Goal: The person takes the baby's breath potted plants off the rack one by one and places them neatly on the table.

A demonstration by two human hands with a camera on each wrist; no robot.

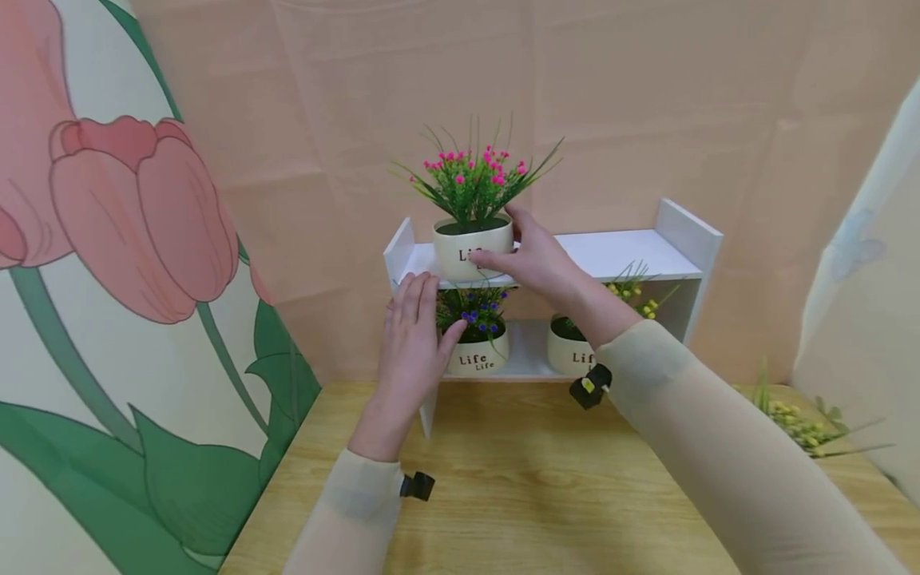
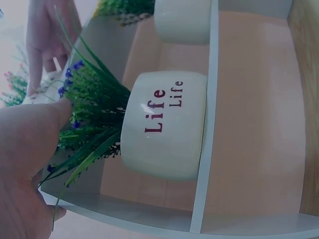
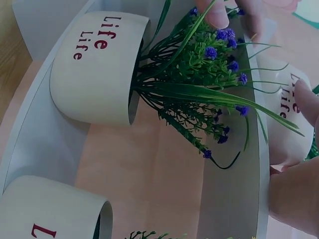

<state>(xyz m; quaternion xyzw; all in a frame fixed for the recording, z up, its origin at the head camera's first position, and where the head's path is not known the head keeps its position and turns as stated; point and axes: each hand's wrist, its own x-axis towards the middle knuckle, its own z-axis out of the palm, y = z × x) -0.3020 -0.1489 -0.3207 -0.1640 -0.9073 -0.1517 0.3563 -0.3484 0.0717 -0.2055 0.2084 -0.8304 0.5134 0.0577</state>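
A cream pot of pink flowers (image 1: pixel 474 251) marked "Life" stands at the left end of the white shelf's top board (image 1: pixel 611 251). My right hand (image 1: pixel 539 255) grips this pot from the right, thumb across its front and fingers behind it. My left hand (image 1: pixel 413 335) is at the shelf's left front corner, fingers straight and fingertips at the top board's edge. Its thumb overlaps the blue flowers in the left wrist view. Below sits a similar pot of blue flowers (image 2: pixel 164 127), upright on the lower board (image 1: pixel 528 359).
A pot of yellow flowers (image 1: pixel 569 351) stands to the right on the lower board, partly hidden by my right arm. More yellow blooms (image 1: pixel 805 427) show at the wooden table's (image 1: pixel 503 495) right side. A tulip-printed panel (image 1: pixel 144 224) rises at left.
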